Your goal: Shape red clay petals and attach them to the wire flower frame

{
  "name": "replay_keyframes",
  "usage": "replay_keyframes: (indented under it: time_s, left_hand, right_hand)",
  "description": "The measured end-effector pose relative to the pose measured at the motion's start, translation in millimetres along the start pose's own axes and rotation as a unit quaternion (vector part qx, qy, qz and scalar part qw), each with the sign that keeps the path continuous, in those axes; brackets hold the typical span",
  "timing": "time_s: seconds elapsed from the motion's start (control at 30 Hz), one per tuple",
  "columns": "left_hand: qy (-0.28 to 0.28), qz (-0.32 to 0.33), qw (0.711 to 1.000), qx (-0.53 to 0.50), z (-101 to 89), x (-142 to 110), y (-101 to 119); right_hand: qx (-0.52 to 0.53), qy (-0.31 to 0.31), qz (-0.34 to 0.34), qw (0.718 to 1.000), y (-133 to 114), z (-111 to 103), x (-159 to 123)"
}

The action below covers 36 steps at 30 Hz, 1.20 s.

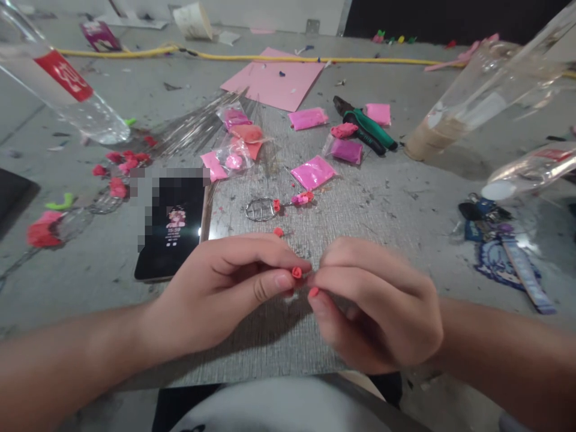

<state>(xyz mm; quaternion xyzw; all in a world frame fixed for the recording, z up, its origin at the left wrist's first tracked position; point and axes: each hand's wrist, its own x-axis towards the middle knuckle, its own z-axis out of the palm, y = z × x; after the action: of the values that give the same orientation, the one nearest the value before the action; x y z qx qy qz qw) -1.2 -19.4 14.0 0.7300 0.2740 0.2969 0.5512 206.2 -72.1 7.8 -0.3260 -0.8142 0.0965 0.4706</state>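
Between the thumb and index finger of my left hand [243,270] is a small red clay rose [296,273] with a curled centre. My right hand [378,294] is close beside it, pinching a small flat red clay piece [314,292] at thumb and fingertip. The two hands' fingertips almost meet, and it is unclear whether they touch. Just beyond them lies a red clay lump [278,231]. Farther off sits a bent wire frame [261,209], with a pink and red clay piece [302,198] at its right.
A phone [175,231] lies by my left wrist. Clay packets [314,172], green-handled pliers [366,126], thin wires [198,123] and pink paper [279,78] spread beyond. A bottle [67,78] stands left; a clear cup [450,114], another bottle [535,168] and keys [481,210] are right.
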Motion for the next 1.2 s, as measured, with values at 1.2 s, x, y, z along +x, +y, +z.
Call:
replay_keyframes:
  time_s: [1.2]
  left_hand:
    - [0.063,0.004,0.997,0.038,6.1,-3.1,2.5]
  right_hand:
    - [0.071,-0.031,0.083,0.994,2.7,2.3,1.8]
